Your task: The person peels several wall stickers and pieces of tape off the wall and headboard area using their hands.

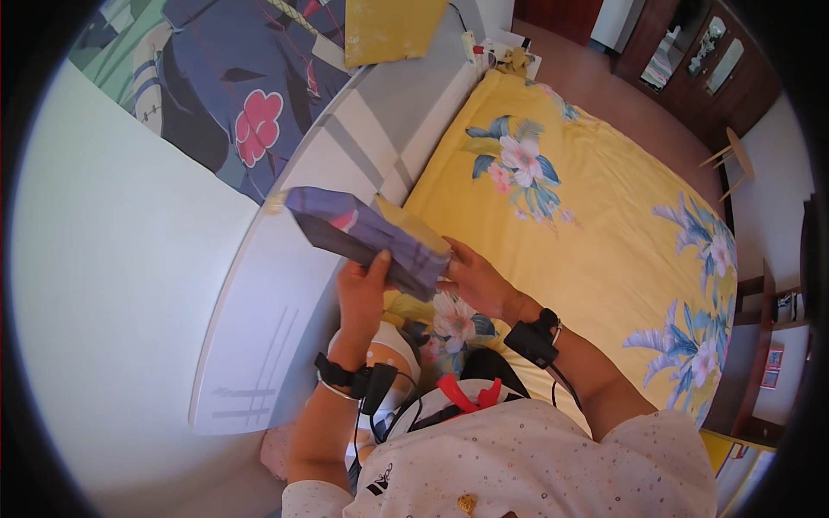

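Above the bed's headboard I hold a folded poster-like sheet point(363, 233), blue-purple with a dark band, a pink patch and a yellowish piece along its upper side. My left hand point(363, 289) grips its lower edge, thumb on the front. At its right end, my right hand point(475, 278) has its fingers closed on the sheet, partly hidden behind it. On the wall in front of me is a large picture point(250, 78) with similar dark blue colours and a pink flower-like shape. The sheet's far left tip is blurred.
The grey and white headboard point(259, 319) runs along the wall. To the right spreads a bed with a yellow flowered cover point(596, 233). A yellow panel point(393, 30) hangs at the top. Beyond lie a cluttered bedside table point(522, 60), a wooden stool point(737, 155) and a dark wardrobe point(691, 95).
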The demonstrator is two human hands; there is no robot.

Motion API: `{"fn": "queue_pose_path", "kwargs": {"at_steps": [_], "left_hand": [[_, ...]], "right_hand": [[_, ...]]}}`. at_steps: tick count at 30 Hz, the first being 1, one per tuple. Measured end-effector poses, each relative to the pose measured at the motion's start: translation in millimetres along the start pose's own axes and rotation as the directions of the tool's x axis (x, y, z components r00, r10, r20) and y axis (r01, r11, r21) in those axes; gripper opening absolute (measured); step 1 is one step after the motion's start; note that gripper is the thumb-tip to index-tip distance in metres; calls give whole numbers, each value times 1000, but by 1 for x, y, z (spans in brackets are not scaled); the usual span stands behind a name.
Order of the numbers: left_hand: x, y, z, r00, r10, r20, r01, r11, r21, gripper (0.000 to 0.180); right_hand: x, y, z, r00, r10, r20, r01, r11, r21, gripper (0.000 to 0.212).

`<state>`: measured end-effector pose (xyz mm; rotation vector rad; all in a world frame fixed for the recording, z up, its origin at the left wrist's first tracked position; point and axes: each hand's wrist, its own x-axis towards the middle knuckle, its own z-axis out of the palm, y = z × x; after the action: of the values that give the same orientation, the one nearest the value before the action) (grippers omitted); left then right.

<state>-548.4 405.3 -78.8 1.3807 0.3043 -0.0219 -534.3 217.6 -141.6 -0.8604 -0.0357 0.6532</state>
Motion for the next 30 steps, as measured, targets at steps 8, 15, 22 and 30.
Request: {"fn": "queue_pose_path", "kwargs": {"at_steps": [8,15,22,30], "left_hand": [[-4,-66,2,999,32,11,-34,979,201,21],[-4,-63,-2,985,-163,59,168,982,-83,34],[-4,-67,-17,940,-302,158,341,819,-462,34],[12,-109,-34,997,71,-32,-75,989,-130,27]], "right_hand": [[-12,7,39,998,35,-51,-47,961,-271,60],[0,19,4,940,-139,-310,37,949,-314,21],[0,35,-9,881,-360,-307,106,783,-613,16],[-23,43,13,940,-251,-232,103,856,-506,38]]}}
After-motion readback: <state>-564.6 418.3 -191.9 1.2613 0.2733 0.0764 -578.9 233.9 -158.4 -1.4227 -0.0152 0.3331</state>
